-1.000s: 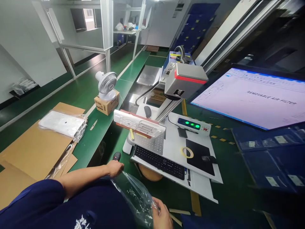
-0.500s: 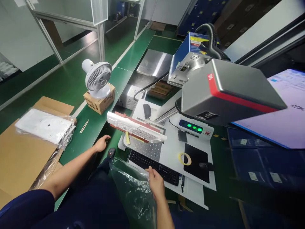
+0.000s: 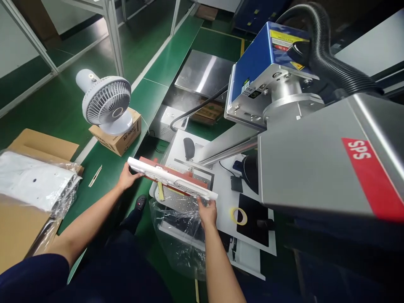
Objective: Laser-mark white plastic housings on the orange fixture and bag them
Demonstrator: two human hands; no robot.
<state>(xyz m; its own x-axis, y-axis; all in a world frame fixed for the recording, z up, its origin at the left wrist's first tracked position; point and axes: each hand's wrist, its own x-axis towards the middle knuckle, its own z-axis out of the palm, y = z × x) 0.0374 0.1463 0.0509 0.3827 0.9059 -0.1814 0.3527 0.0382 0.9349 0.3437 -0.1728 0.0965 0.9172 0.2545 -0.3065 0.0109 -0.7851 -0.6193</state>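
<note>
A long white panel (image 3: 172, 180) with vent slots stands on edge against a reddish-brown fixture (image 3: 198, 181) on the perforated metal plate. My left hand (image 3: 127, 176) grips its left end, thumb along the near side. At the right end, my right hand (image 3: 207, 211) has its fingers and thumb on the panel's lower edge. A clear plastic bag (image 3: 179, 248) hangs below and left of my right hand; whether these fingers also pinch it, I cannot tell. Yellow strips (image 3: 160, 191) show under the fixture.
A large grey machine head (image 3: 315, 164) overhangs the workstation at right. On the white tabletop lie a tape roll (image 3: 233, 216) and a black pad (image 3: 252, 231). At left, a white fan (image 3: 107, 105) stands on a carton (image 3: 126, 141), near a cutter knife (image 3: 95, 176) and a bagged white panel (image 3: 34, 179).
My left hand has risen from beside the bench onto the panel's left end. My right hand, with the bag, has moved up to its right end. The view has come closer to the machine.
</note>
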